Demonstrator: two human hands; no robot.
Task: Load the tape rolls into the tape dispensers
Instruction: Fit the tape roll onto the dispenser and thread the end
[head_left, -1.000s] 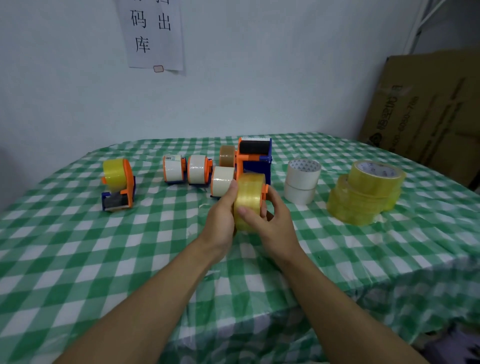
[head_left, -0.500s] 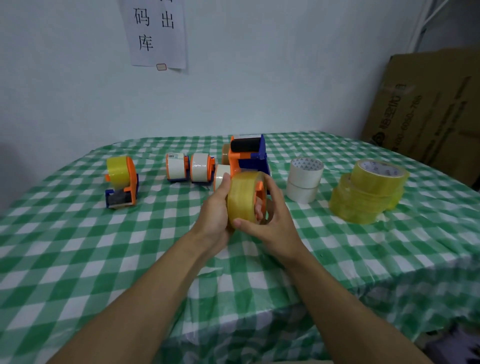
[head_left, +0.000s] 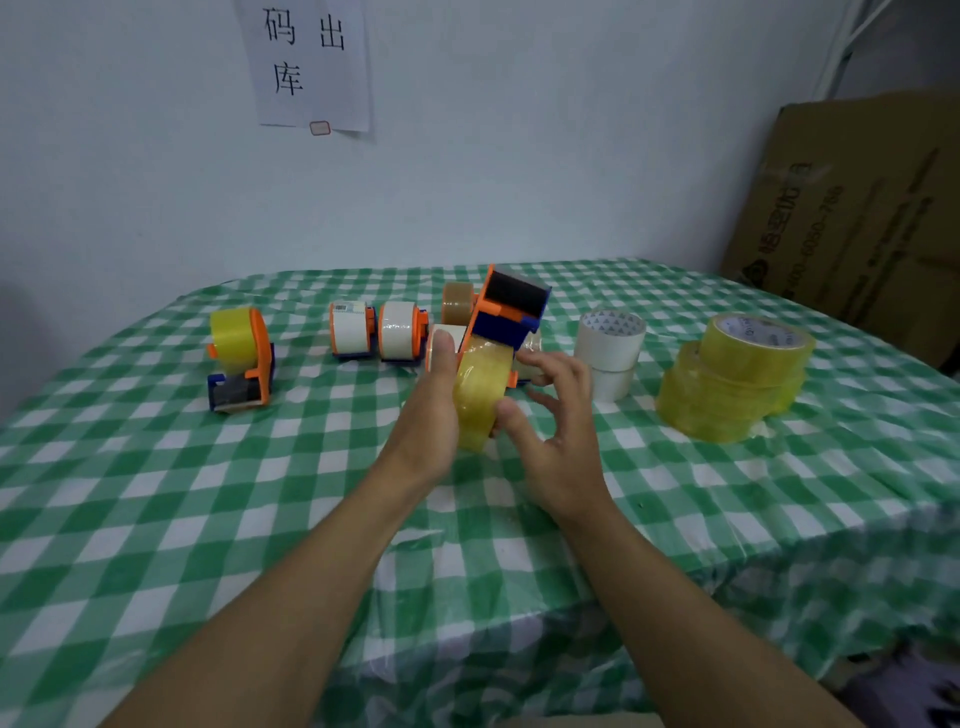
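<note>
An orange and blue tape dispenser (head_left: 506, 312) with a yellow tape roll (head_left: 480, 387) on its hub is tilted to the right above the middle of the table. My left hand (head_left: 431, 410) grips the roll and dispenser from the left, thumb up along the roll's side. Just right of the roll is my right hand (head_left: 558, 431), its thumb touching the roll's front edge and its fingers spread apart. Further loaded dispensers stand behind: one with yellow tape (head_left: 240, 353) at the left, two with white tape (head_left: 353, 329) (head_left: 400, 331), one with brown tape (head_left: 457, 303).
Two stacked white tape rolls (head_left: 610, 351) and a pile of yellow tape rolls (head_left: 732, 376) lie on the right of the green checked tablecloth (head_left: 156, 493). Cardboard boxes (head_left: 852, 218) lean at the far right. The table's front edge drops off at lower right.
The dispenser with the yellow roll has tipped over to the right and risen. My right hand's fingers have come off the roll and spread open.
</note>
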